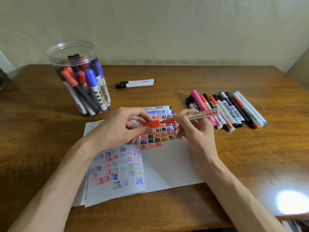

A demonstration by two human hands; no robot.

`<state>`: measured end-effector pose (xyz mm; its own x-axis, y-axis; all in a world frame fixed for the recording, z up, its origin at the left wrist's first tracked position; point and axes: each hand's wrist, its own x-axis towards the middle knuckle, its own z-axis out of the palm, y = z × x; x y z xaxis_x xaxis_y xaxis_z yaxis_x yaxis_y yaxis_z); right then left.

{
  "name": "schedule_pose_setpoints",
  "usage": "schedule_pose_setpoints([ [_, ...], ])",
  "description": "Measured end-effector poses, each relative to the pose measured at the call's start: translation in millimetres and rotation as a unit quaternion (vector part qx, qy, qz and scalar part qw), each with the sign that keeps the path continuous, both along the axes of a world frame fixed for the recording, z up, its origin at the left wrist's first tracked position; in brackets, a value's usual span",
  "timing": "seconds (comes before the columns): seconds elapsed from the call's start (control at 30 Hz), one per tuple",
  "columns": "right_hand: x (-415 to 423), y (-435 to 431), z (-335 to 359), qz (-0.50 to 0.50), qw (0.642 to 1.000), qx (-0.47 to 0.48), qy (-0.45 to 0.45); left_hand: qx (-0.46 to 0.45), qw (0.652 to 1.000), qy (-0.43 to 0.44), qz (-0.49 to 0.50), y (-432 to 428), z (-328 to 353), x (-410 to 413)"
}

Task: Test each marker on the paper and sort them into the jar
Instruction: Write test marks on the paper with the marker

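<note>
right hand (189, 129) grips uncapped red marker (199, 115); left hand (120, 126) pinches its cap (151, 123)

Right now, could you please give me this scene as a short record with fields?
left hand: pinches the red cap
right hand: holds the red marker, bare tip facing the cap, small gap between
paper: lies on the table, with red, black and blue test marks
jar: upright, far left, many markers inside
row of markers: right of the paper
pair of markers: beyond the paper, apart from the row
</note>
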<state>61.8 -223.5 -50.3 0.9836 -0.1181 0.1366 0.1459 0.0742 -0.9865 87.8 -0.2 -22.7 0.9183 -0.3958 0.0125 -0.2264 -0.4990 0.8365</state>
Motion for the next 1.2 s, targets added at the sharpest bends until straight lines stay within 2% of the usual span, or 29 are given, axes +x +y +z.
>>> schedule_pose_setpoints([
  [0.2, -3, 3, -1, 0.048, 0.999, -0.015, -0.01, -0.009, 1.0, 0.003, -0.001, -2, -1, 0],
  [0.37, -5, 2, 0, 0.081, 0.996, -0.02, -0.016, -0.012, 0.999, -0.03, -0.004, 2, -3, 1],
  [0.5, -4, -1, 1, 0.097, 0.995, -0.017, 0.02, 0.0, 1.0, -0.028, -0.005, 2, -4, 1],
  [0.67, 8, -7, 16, 0.13, 0.982, 0.045, 0.126, -0.01, 1.0, -0.02, 0.01, 4, -4, 2],
  [0.73, 19, -16, 24, 0.154, 0.979, -0.006, 0.131, -0.007, 0.999, -0.035, 0.018, 4, -3, 4],
  [0.87, 39, -27, 38, 0.206, 0.964, -0.147, 0.085, 0.021, 0.996, -0.073, 0.048, 6, -6, 7],
  [0.97, 51, -26, 41, 0.216, 0.943, -0.246, 0.069, 0.107, 0.985, -0.121, 0.062, 3, -11, 8],
  [1.07, 55, -21, 31, 0.207, 0.939, -0.267, 0.066, 0.184, 0.964, -0.184, 0.049, -1, -16, 8],
  [1.2, 52, -20, 14, 0.189, 0.952, -0.238, 0.021, 0.187, 0.958, -0.213, 0.044, -3, -17, 9],
])
